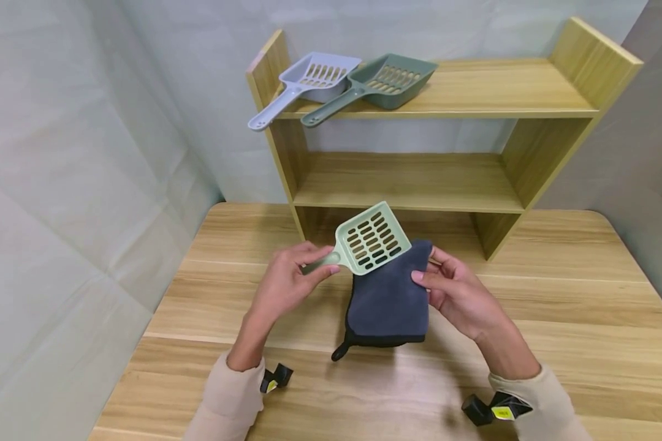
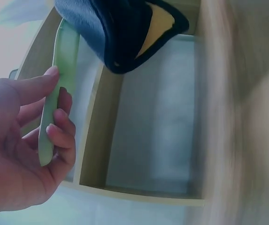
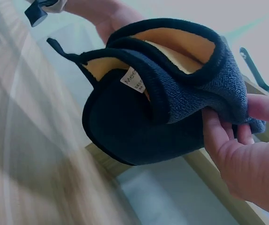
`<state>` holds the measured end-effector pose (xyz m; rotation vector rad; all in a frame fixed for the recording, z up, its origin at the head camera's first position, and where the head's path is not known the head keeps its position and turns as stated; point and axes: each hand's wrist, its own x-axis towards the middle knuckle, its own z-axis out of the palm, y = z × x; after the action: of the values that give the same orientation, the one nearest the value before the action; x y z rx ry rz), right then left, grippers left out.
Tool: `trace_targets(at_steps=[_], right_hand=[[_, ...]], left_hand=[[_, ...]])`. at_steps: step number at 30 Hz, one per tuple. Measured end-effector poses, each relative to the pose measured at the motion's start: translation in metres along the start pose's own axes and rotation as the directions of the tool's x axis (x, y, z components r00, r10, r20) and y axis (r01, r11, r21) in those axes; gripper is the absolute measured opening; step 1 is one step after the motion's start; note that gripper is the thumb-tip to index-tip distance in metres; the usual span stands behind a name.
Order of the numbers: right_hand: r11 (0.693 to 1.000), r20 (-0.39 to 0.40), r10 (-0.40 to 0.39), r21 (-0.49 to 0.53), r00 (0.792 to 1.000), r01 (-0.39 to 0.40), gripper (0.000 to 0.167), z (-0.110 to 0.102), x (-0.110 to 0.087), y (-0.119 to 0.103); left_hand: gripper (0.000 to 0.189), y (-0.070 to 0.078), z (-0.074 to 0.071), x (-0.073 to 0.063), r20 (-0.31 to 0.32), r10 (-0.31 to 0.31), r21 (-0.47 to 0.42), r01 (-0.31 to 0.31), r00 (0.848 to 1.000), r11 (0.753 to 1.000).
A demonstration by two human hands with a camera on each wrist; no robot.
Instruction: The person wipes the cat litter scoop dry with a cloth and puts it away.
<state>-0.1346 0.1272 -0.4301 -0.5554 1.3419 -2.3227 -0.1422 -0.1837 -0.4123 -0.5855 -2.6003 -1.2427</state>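
Observation:
My left hand grips the handle of a pale green slotted litter scoop, fingers curled round it in the left wrist view. The scoop's head tilts up to the right. A folded dark blue cloth with black edging hangs from my right hand, pinched between thumb and fingers. Its upper part meets the lower edge of the scoop's head. In the right wrist view the cloth shows an orange-yellow inner side, a white label and a black loop at one corner.
A wooden shelf unit stands at the back of the wooden table. On its top board lie a lavender litter scoop and a dark green one, handles jutting past the front edge. Pale fabric hangs behind and at the left.

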Motion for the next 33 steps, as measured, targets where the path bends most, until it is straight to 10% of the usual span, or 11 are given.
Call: trace_targets(at_steps=[20, 33], right_hand=[[0.989, -0.026, 0.123, -0.084, 0.992, -0.125, 0.047, 0.013, 0.006, 0.022], [1.000, 0.041, -0.006, 0.006, 0.999, 0.006, 0.036, 0.000, -0.003, -0.003]], left_hand=[[0.042, 0.006, 0.017, -0.001, -0.089, 0.059, -0.066, -0.065, 0.994, 0.996], [0.041, 0.006, 0.008, -0.001, -0.050, 0.000, -0.014, -0.001, 0.999, 1.000]])
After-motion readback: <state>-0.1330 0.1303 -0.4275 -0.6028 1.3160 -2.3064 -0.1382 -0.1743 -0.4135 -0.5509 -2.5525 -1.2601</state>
